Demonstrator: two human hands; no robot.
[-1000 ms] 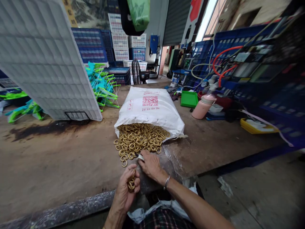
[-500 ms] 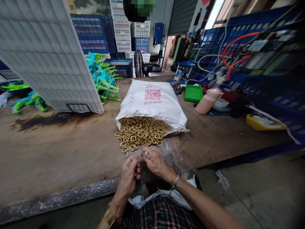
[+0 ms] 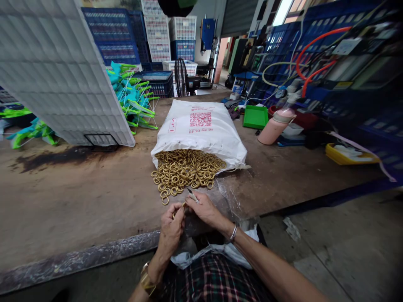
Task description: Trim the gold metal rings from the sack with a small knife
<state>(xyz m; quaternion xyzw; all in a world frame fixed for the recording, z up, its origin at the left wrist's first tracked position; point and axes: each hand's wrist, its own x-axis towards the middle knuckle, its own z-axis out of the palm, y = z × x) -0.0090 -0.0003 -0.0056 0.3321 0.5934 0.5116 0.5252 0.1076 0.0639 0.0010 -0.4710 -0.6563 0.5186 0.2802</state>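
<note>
My left hand (image 3: 171, 226) is closed on a gold-coloured ring (image 3: 174, 215), most of it covered by the fingers. My right hand (image 3: 207, 210) is closed around a small knife (image 3: 193, 196), whose dark pointed tip sticks out up and to the left. The fingertips of both hands meet just above the table's near side, and a sliver of gold shows between them. Beyond them, a heap of gold-coloured rings (image 3: 185, 172) spills from the mouth of a white woven sack (image 3: 225, 144) lying on its side. One loose ring (image 3: 165, 201) lies closest to my left hand.
On the wooden table (image 3: 94, 188), a white ribbed panel (image 3: 72, 79) leans in a black wire stand at left. Green-and-blue plastic pieces (image 3: 135, 100) lie behind it. To the right are a green tray (image 3: 255, 117), a pink bottle (image 3: 273, 129) and a yellow tray (image 3: 341, 156).
My hands have come together, with the left fingertips raised against the right. The ring between them is now mostly covered, and the knife tip points up more. The view has shifted slightly.
</note>
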